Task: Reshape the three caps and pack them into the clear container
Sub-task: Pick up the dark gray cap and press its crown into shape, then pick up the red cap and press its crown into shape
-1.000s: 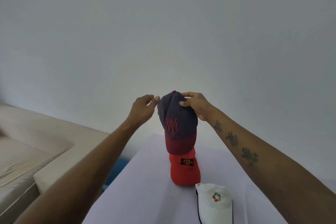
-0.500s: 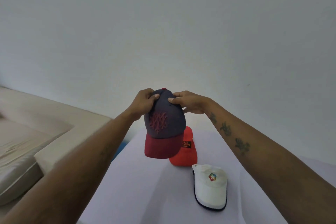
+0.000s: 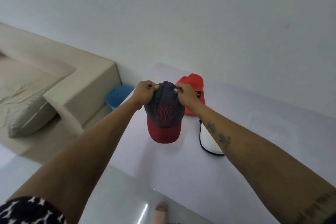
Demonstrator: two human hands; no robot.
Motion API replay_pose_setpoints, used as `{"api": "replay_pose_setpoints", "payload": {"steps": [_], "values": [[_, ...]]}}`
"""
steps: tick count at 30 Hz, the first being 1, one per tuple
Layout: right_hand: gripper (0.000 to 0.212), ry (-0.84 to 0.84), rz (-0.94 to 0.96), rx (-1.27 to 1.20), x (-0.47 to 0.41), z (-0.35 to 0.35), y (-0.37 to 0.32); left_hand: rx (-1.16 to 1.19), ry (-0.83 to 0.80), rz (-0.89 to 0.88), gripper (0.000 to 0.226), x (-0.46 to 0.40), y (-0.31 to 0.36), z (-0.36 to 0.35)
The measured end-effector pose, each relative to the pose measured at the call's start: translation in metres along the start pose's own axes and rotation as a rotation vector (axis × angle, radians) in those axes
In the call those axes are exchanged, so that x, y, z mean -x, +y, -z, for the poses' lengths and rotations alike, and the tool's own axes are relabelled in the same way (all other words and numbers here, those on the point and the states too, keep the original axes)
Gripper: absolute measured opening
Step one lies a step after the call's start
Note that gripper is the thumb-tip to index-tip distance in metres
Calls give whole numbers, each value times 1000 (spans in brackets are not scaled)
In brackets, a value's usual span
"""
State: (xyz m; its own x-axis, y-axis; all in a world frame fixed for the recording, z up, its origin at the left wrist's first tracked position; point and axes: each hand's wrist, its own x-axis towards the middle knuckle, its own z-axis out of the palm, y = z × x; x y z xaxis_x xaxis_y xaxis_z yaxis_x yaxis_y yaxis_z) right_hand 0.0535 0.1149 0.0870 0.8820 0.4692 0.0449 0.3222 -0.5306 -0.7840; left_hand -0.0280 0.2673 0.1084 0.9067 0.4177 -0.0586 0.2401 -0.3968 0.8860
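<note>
A navy cap (image 3: 164,112) with a dark red brim and red stitched logo hangs in the air above the white table (image 3: 254,132), brim toward me. My left hand (image 3: 145,92) pinches the left side of its crown. My right hand (image 3: 185,94) pinches the right side. Behind it a red cap (image 3: 195,85) lies on the table. A white cap (image 3: 209,138) with a dark edge lies to the right, partly hidden by my right forearm. No clear container is in view.
A beige sofa (image 3: 54,92) with a cushion stands at the left against the white wall. A blue bucket (image 3: 118,96) sits on the floor between sofa and table. My foot (image 3: 161,212) shows on the glossy floor below the table's near edge.
My left hand came over and took hold of the navy cap's crown. Both hands carried the cap lower and closer. My view tilted down, bringing the sofa, bucket and floor into sight.
</note>
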Motion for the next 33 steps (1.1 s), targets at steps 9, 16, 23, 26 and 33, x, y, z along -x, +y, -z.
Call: {"api": "replay_pose_setpoints", "payload": {"steps": [9,16,23,26,33], "values": [[19,-52,-180,-72,7,-59,87,189,-70,214,13,3,-83,-47],[23,-18,-256,-161,-1,-85,121,88,-104,182,21,1,-122,-72],[27,-13,-343,-184,-3,-109,143,116,-96,267,24,6,-168,-89],[23,30,-363,-213,0,-111,146,147,-86,254,24,9,-171,-88],[21,166,-229,-191,-50,-69,119,112,-26,223,38,-29,-159,-66]]}}
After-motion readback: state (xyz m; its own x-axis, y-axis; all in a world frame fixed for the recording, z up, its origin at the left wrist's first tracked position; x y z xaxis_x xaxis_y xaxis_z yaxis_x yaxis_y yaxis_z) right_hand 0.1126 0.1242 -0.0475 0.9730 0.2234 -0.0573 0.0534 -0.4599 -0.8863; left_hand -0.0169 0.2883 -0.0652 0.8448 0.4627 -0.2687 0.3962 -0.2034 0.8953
